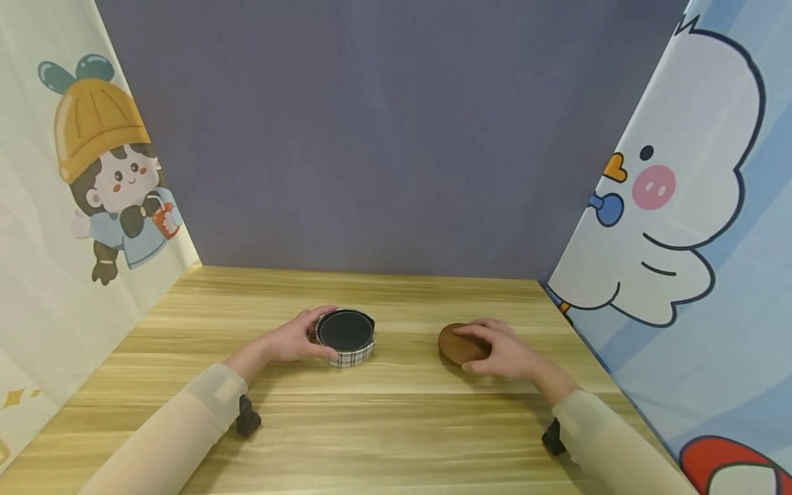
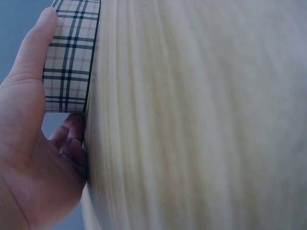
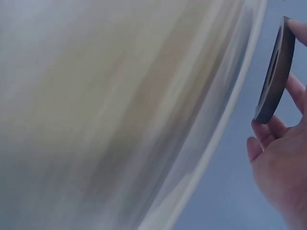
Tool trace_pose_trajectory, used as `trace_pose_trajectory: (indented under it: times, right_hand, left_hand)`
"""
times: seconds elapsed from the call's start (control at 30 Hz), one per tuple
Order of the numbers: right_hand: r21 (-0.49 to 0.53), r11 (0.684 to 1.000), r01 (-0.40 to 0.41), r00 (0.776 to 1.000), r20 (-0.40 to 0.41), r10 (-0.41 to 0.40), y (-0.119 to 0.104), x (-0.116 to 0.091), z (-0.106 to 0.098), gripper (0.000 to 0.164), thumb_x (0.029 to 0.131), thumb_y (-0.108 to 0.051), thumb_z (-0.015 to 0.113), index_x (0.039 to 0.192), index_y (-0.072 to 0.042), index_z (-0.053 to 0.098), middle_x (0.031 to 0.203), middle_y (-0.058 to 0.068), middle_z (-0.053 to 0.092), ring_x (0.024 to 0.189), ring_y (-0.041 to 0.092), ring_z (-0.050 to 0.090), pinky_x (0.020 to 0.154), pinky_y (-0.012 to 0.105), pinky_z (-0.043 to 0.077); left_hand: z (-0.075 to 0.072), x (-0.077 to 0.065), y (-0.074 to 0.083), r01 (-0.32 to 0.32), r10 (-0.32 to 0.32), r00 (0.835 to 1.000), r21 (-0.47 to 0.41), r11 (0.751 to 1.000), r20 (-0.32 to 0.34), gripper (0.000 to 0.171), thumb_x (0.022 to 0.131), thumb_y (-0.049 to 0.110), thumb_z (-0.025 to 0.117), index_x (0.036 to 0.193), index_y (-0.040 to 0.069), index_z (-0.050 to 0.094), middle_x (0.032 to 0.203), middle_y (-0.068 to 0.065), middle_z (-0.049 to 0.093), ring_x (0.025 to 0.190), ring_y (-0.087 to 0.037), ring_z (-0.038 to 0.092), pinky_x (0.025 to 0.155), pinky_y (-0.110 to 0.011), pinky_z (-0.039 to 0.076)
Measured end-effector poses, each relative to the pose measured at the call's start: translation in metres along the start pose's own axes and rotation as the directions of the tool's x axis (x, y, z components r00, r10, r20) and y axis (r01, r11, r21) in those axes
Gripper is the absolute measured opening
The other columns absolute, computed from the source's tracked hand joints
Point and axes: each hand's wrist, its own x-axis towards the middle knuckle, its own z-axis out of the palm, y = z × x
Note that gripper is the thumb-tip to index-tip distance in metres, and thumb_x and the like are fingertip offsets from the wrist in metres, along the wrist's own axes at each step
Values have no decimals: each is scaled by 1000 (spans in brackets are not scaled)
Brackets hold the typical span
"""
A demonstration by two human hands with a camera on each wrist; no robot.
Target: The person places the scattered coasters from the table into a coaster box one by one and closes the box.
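A low round box with a flat black top and a cream-and-black plaid side sits on the wooden table, left of centre. My left hand grips it from the left, thumb on the near side and fingers round the far side. In the left wrist view the thumb lies along the plaid wall. To the right, a brown round disc is held above the table by my right hand. The right wrist view shows it nearly edge-on, its dark rim between thumb and fingers, with a recessed circle on the underside.
The light wood-grain table runs back to a grey-blue panel. Cartoon-printed curtains stand on the left and right, along the table's sides.
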Motion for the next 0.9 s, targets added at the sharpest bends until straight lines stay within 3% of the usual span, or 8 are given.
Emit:
trace_pose_trajectory:
  times: [0.53, 0.73, 0.9]
  right_hand:
    - [61, 997, 45, 999, 12, -46, -50, 41, 11, 70, 91, -57, 85, 155, -46, 59, 164, 7, 49, 153, 39, 39, 117, 70, 38]
    - [67, 994, 88, 996, -19, -87, -73, 57, 13, 71, 88, -53, 86, 154, -40, 62, 165, 11, 50, 153, 40, 40, 119, 70, 35]
    - [72, 992, 103, 994, -28, -101, -85, 69, 21, 72, 87, -52, 87, 154, -40, 63, 163, 8, 50, 152, 38, 40, 119, 68, 34]
  left_hand:
    - [-1, -1, -1, 6, -6, 1000, 8, 1000, 3, 114, 89, 42, 94, 175, 15, 25, 153, -30, 40, 127, -34, 59, 113, -59, 45]
    - [0, -1, -1, 8, -8, 1000, -6, 1000, -13, 113, 87, 39, 96, 174, 15, 28, 155, -31, 38, 133, -39, 61, 116, -60, 45]
    - [0, -1, 0, 12, -12, 1000, -6, 1000, -20, 113, 87, 39, 96, 175, 16, 28, 155, -30, 39, 136, -42, 60, 118, -62, 44]
